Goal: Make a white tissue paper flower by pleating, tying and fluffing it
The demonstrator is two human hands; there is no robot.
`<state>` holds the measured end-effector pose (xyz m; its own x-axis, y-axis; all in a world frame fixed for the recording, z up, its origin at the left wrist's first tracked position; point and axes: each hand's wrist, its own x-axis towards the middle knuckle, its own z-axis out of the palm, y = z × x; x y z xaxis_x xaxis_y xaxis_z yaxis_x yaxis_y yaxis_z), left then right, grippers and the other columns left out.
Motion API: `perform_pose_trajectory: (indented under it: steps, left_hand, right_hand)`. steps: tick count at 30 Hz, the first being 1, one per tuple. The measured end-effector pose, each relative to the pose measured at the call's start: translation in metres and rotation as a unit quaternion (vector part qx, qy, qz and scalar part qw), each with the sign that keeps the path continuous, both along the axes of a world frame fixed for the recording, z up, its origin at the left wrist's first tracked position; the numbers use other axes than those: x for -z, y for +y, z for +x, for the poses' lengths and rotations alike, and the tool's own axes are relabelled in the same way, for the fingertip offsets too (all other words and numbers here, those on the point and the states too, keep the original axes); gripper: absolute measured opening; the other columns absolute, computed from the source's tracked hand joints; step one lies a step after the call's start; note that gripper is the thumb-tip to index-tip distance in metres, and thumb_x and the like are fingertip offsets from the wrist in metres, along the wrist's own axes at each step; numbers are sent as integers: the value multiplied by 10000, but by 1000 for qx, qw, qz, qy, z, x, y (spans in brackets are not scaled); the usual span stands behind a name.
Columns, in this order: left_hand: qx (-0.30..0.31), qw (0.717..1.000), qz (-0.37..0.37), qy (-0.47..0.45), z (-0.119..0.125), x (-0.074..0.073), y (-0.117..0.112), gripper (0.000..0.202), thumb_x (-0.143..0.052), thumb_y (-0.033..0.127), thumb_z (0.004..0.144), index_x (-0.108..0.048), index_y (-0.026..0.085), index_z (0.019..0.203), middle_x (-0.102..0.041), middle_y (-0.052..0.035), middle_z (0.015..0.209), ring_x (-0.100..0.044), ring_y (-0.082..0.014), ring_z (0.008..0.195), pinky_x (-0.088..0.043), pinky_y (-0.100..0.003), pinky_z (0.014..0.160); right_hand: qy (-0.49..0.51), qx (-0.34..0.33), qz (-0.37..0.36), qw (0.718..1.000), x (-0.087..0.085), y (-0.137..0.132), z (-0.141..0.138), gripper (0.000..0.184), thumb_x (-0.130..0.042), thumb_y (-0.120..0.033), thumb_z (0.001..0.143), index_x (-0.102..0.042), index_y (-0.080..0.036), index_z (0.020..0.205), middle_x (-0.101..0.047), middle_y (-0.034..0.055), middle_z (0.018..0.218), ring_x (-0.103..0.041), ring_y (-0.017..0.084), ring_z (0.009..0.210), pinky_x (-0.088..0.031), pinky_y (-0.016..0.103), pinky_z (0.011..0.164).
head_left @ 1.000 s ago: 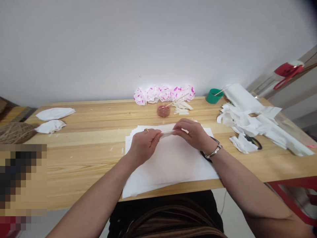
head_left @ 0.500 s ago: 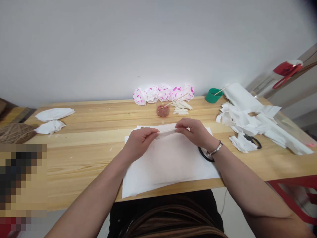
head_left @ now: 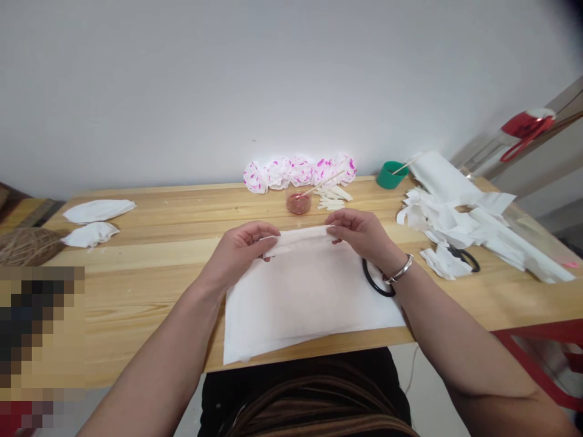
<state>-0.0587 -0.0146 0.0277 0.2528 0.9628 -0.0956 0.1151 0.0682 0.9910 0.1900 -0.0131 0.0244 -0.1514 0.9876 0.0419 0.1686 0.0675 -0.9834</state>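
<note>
White tissue paper (head_left: 314, 297) lies near the table's front edge, its far side raised and folded over into a narrow band. My left hand (head_left: 248, 249) pinches the band's left end between thumb and fingers. At the other end, my right hand (head_left: 357, 237) pinches it in the same way, so the band stretches between both hands. A black loop (head_left: 377, 280) lies by my right wrist, partly hidden; I cannot tell what it belongs to.
Beyond the hands stand a cup of reddish stuff (head_left: 299, 203) with a stick, pink-spotted paper puffs (head_left: 300, 171) and a green cup (head_left: 392, 175). Paper scraps (head_left: 449, 264) and black-handled scissors (head_left: 471, 260) lie right. At left are white paper pieces (head_left: 98, 210) and a twine ball (head_left: 30, 246).
My hands have moved farther apart along the paper's far edge, the left one shifting left. More of the folded band now shows between them.
</note>
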Motion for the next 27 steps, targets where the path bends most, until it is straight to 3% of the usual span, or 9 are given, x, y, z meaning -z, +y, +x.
perform_pose_trajectory:
  steps: [6,13,18,22,27]
  left_hand:
    - [-23,999,-46,11,-1,3,1,167,-700,332,721,-707,214,839,-650,21,764,-572,-66,589,-479,-196,597]
    - [-17,998,-44,38,-5,8,2,186,-676,344,737,-730,240,883,-681,8,831,-580,-77,628,-501,-218,674]
    - [-20,997,-58,38,-4,7,2,194,-676,343,728,-738,247,885,-691,-6,961,-579,-89,684,-501,-241,725]
    - [-25,997,-73,31,-4,5,2,222,-704,333,692,-741,218,878,-691,-17,791,-560,-93,613,-474,-245,662]
    - [-19,994,-40,103,-3,0,0,329,-754,391,629,-732,210,903,-605,14,578,-528,-104,558,-405,-233,559]
  right_hand:
    - [-1,-2,-16,1000,-3,-2,0,126,-668,-281,705,-681,-158,732,-592,-9,667,-534,80,629,-538,243,620]
    - [-17,-11,-23,1000,-3,-1,-1,135,-641,-252,711,-724,-176,785,-681,14,793,-591,100,691,-548,264,671]
    - [-53,-9,-32,998,-8,-4,-1,155,-599,-230,737,-725,-172,808,-685,7,755,-592,88,637,-544,273,692]
    - [-58,-17,-43,997,-12,-6,-2,183,-596,-267,749,-722,-163,832,-696,21,804,-597,93,658,-540,275,691]
    - [-49,-11,-59,997,-10,-5,-2,242,-671,-339,693,-718,-145,829,-680,35,744,-580,106,645,-504,263,628]
